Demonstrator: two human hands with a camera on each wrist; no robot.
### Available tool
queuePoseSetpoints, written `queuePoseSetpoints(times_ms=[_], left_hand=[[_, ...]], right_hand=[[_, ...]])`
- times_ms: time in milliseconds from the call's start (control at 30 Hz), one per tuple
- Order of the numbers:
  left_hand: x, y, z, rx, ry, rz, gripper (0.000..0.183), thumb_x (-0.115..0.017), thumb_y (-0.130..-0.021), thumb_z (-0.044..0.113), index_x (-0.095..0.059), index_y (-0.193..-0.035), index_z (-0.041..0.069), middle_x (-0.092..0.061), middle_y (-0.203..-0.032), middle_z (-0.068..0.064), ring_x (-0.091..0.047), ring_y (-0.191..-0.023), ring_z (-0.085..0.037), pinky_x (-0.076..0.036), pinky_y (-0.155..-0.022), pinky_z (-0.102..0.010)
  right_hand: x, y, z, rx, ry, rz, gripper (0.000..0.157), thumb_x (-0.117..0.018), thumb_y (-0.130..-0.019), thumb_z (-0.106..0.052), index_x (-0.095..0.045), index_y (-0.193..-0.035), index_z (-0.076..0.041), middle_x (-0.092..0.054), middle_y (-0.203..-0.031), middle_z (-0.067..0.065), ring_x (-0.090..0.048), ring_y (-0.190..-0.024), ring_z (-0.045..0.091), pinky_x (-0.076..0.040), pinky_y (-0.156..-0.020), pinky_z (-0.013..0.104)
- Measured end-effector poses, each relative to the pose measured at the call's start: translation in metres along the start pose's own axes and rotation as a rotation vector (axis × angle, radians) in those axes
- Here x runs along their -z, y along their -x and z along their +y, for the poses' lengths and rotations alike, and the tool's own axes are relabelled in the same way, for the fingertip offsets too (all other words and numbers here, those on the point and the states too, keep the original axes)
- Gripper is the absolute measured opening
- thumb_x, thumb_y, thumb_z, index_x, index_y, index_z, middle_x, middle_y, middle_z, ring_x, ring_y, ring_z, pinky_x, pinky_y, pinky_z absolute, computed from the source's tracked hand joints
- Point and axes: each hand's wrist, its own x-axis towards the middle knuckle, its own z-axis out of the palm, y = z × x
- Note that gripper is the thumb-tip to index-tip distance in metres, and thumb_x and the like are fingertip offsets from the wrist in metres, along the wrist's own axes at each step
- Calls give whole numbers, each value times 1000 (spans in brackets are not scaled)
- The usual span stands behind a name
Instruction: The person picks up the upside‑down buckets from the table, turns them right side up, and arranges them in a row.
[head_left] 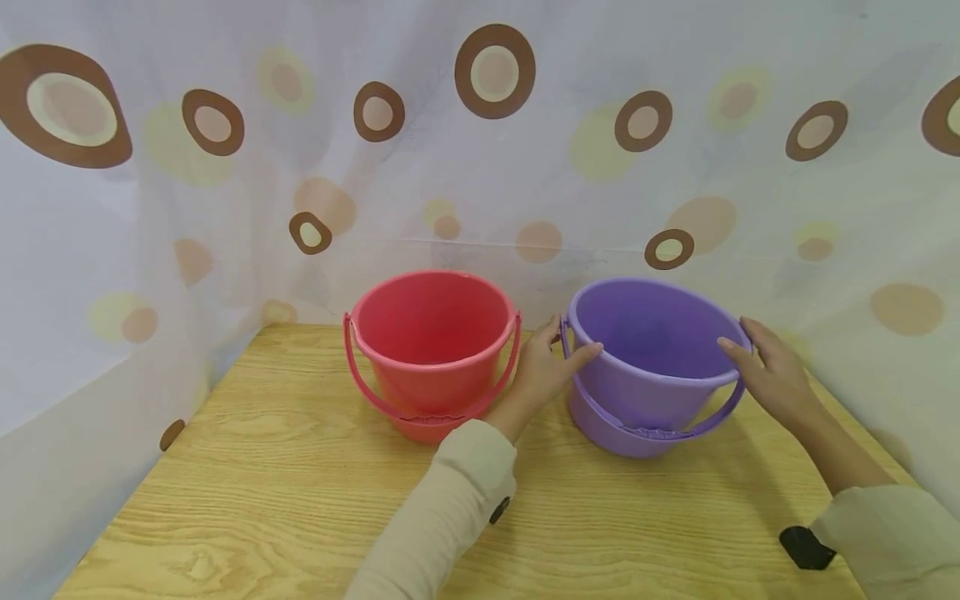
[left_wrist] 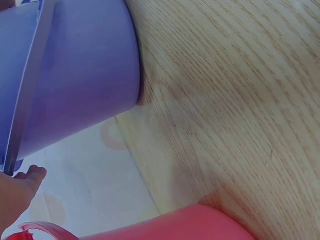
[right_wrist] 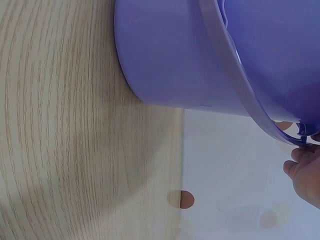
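A purple bucket stands on the right part of the table, its handle hanging down in front. My left hand holds its left rim, thumb on top and the other fingers beside the handle joint. Across from it, my right hand grips the right rim, with the thumb on the inner side. In the left wrist view the purple bucket has its base on the wood, and part of the left hand shows. The right wrist view shows the right hand at the handle joint.
A red bucket stands upright to the left, close to my left wrist, its handle lowered in front. The wood-grain table reaches back to a white curtain with brown and yellow spots, which also hangs along both sides.
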Motion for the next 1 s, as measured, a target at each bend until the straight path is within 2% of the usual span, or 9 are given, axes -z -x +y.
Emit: queuePoseSetpoints(times_ms=[367,633,767,867,1000], left_hand=[[0,-3,0,-26,-64,24,78,-70,-82,34,-33,-141,0,-44,-142,-13,-47,-128,-25,-40,-105,-33],[2,0,2,4,-72,13,78,-68,-83,37,-32,-143,2,-37,-146,-12,-35,-136,-23,-32,-110,-35],[2,3,1,-8,-67,11,74,-66,-85,35,-33,-142,2,-37,-147,-11,-35,-137,-22,-31,-111,-35],[2,7,-1,-13,-70,12,69,-62,-88,34,-34,-143,3,-37,-147,-10,-34,-137,-22,-30,-112,-35],[3,15,-3,-51,-96,28,62,-57,-91,30,-34,-143,6,-37,-148,-10,-33,-138,-22,-28,-113,-36]], right_hand=[[0,-1,-4,-2,3,-19,69,-36,-98,-35,-10,-146,7,-8,-148,35,-4,-134,57,-7,-104,71],[1,1,-7,-9,11,-19,71,-36,-98,-36,-8,-145,9,-7,-148,37,-3,-134,57,-7,-104,70],[-1,3,-6,32,7,20,68,-39,-97,-33,-14,-143,11,-13,-146,38,-9,-133,58,-8,-104,71],[-4,4,-6,85,15,85,63,-43,-97,-28,-23,-141,12,-25,-140,40,-19,-130,58,-12,-103,71],[-6,10,-9,117,22,174,57,-45,-96,-23,-30,-137,13,-31,-137,39,-24,-127,58,-15,-103,71]])
